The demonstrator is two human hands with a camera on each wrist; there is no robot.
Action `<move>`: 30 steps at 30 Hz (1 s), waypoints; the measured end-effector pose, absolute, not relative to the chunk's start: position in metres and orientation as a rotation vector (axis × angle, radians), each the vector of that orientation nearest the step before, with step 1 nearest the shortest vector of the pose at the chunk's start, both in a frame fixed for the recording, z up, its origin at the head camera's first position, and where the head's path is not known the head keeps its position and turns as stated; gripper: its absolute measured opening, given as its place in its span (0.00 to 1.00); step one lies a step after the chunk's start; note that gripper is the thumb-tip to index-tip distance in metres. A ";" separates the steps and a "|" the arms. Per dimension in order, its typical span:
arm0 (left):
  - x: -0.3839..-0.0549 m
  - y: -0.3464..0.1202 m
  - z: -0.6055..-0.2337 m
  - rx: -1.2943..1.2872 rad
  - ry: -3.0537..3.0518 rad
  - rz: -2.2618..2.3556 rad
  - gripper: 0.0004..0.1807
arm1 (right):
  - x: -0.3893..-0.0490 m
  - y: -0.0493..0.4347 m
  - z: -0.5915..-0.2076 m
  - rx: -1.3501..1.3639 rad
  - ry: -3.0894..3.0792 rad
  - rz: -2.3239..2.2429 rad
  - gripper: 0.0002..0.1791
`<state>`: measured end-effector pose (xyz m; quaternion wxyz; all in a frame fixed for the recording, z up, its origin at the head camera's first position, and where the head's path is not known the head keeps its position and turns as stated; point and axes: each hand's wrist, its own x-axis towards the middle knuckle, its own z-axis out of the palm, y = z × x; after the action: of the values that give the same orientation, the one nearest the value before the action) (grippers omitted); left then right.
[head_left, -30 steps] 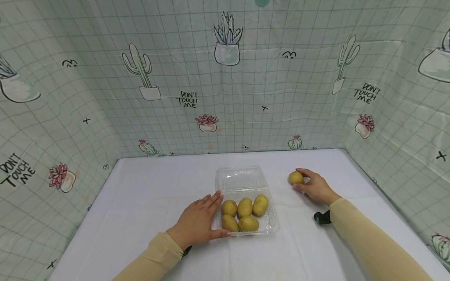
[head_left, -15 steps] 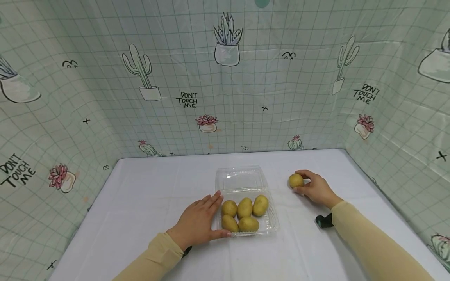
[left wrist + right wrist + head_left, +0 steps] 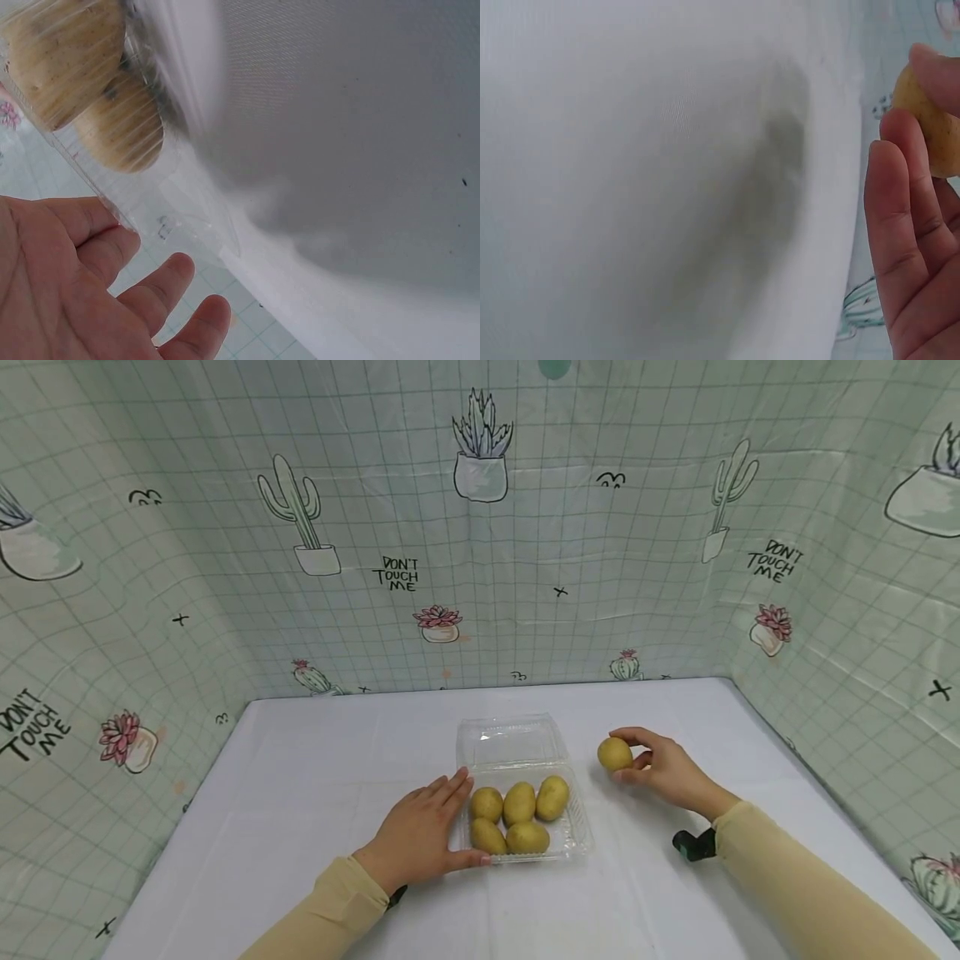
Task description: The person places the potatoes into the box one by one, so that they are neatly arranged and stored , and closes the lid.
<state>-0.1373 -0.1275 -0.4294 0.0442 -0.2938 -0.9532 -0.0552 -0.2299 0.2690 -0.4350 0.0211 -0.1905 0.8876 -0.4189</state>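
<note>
My right hand pinches a yellow potato between thumb and fingers, right of the clear plastic container. In the right wrist view the held potato shows at the right edge, partly covered by the thumb. On the left side of the open clear plastic container rests my left hand, its fingers straight along the wall and the thumb at the front rim. Several potatoes lie inside in two rows. The left wrist view shows two potatoes through the ribbed wall, the fingers beside it.
The container's clear lid is folded back behind it. A white cloth covers the table. Printed curtain walls close off the back and both sides. A dark wrist device sits under the right sleeve.
My right hand has lifted the potato off the table and carried it a little to the left, toward the container. The left hand and container stay put.
</note>
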 end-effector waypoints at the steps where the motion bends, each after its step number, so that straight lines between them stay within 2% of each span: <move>1: -0.137 -0.128 -0.429 -0.897 -2.918 -0.168 0.57 | -0.227 0.266 -0.433 -0.615 2.732 -1.308 0.34; 13: -0.138 -0.128 -0.429 -0.888 -2.925 -0.160 0.57 | -0.206 0.235 -0.420 -0.790 2.563 -1.333 0.34; 30: -0.137 -0.127 -0.430 -0.898 -2.907 -0.181 0.57 | -0.186 0.212 -0.417 -0.982 2.537 -1.131 0.33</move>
<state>-0.1371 -0.1273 -0.4298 0.0468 -0.2944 -0.9527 -0.0592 -0.1858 0.2121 -0.4169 0.0976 -0.3319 0.8569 -0.3822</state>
